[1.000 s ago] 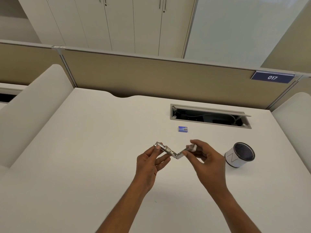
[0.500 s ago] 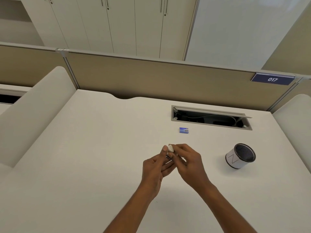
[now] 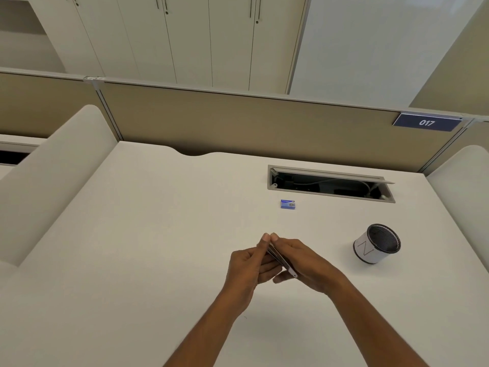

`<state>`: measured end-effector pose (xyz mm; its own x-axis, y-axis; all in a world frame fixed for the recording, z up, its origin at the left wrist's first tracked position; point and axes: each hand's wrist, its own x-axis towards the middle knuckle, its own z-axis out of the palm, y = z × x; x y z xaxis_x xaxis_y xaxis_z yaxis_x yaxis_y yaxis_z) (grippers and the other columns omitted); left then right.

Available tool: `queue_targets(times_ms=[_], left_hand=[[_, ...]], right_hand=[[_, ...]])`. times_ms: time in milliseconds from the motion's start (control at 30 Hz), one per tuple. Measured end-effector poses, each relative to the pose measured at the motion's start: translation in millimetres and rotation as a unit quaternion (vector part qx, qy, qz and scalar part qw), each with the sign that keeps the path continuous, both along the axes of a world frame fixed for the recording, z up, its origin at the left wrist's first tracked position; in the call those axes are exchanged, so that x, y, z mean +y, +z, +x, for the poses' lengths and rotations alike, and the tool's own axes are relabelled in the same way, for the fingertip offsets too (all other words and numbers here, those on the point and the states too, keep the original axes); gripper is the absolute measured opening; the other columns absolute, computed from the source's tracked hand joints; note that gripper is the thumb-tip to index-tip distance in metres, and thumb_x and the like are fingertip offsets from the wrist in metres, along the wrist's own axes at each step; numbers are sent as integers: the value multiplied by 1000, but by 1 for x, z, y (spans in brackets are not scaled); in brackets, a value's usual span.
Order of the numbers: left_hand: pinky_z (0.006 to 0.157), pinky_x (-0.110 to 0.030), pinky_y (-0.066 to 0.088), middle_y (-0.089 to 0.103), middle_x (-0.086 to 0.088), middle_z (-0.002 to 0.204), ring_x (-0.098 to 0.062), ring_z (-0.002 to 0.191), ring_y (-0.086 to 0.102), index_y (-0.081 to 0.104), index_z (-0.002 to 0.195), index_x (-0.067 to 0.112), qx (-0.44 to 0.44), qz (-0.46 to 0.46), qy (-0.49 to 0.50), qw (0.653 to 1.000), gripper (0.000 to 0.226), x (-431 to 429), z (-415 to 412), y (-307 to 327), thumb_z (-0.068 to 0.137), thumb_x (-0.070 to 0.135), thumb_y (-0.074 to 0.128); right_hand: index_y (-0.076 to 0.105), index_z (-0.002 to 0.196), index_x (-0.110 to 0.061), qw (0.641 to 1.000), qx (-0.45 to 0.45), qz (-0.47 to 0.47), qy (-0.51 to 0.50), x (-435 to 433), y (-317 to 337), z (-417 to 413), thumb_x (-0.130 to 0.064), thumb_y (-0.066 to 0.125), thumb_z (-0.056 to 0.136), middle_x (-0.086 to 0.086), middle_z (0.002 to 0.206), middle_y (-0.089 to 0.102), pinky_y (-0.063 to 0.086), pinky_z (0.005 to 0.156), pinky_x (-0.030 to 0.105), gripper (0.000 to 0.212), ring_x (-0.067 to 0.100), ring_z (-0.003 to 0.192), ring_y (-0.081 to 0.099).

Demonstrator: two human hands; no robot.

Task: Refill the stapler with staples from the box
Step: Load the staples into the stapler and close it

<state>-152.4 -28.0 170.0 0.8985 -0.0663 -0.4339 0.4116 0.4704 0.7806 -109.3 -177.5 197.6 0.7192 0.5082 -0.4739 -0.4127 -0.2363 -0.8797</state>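
A slim metal stapler (image 3: pixel 281 259) is folded together and pinched between both my hands above the white desk (image 3: pixel 132 247). My left hand (image 3: pixel 250 263) grips it from the left, my right hand (image 3: pixel 304 260) covers it from the right, and the fingertips of both meet at its far end. Only its edge and near tip show; the rest is hidden by fingers. The small blue staple box (image 3: pixel 288 204) lies closed on the desk beyond my hands, untouched.
A white cylindrical pen holder with black mesh inside (image 3: pixel 377 244) stands to the right of my hands. An open cable tray (image 3: pixel 330 184) is set in the desk behind the box. A beige partition with a "017" plate (image 3: pixel 426 123) bounds the far edge.
A second ago the stapler was spread open in a V between my hands. My hands have come together and it is now folded flat between them.
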Motion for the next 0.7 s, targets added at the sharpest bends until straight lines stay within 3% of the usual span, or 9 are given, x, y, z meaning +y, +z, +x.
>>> queue_targets(times_ms=[133,200,267,333,400,500,600,700], left_hand=[[66,-30,66,82,-14,80,-27,78,82,84,88,8,11,134,-13,991,66,5,5,2,90,69,62],[60,-28,64,80,-8,68,-21,65,79,84,78,15,-14,207,30,978,57,9,7,1,89,68,65],[57,-25,62,79,-1,69,-15,64,75,84,76,28,-65,270,65,958,35,13,9,-2,87,59,73],[60,-25,62,81,8,84,-10,78,75,85,86,36,-103,257,48,960,14,15,9,-1,86,49,79],[67,-28,64,82,9,98,-10,93,75,86,97,31,-113,217,10,970,17,14,10,0,86,43,82],[78,-31,64,82,0,101,-15,98,77,85,105,24,-115,178,-15,977,22,9,9,0,88,38,81],[88,-37,64,82,-10,97,-25,95,79,83,109,14,-91,120,11,989,25,5,7,-1,95,33,75],[87,-33,63,83,-4,87,-24,89,81,81,105,11,-31,113,70,991,34,4,9,-1,94,42,74]], right_hand=[[75,110,-13,998,35,20,-43,-7,-7,2,-64,54,94,-2,93,71,53,69,31,57,14,86,66],[73,115,-12,995,46,37,-76,-11,-10,4,-63,57,93,0,105,75,47,58,26,58,19,94,69],[72,117,-11,991,64,58,-103,-13,-12,5,-64,59,91,9,116,75,39,50,22,61,21,86,69],[74,111,-11,987,79,65,-122,-14,-13,6,-68,62,86,13,107,75,33,46,21,64,17,67,59],[76,99,-12,987,75,61,-127,-12,-13,7,-72,63,83,12,96,72,31,46,22,64,13,57,48],[75,87,-15,991,51,43,-118,-9,-11,6,-77,59,83,9,86,68,34,49,24,64,12,53,43],[77,93,-12,990,44,39,-132,-9,-11,5,-74,60,84,8,86,71,47,61,26,65,14,59,53],[77,107,-10,988,41,54,-136,-10,-14,4,-67,63,86,7,96,74,52,69,27,63,16,65,59]])
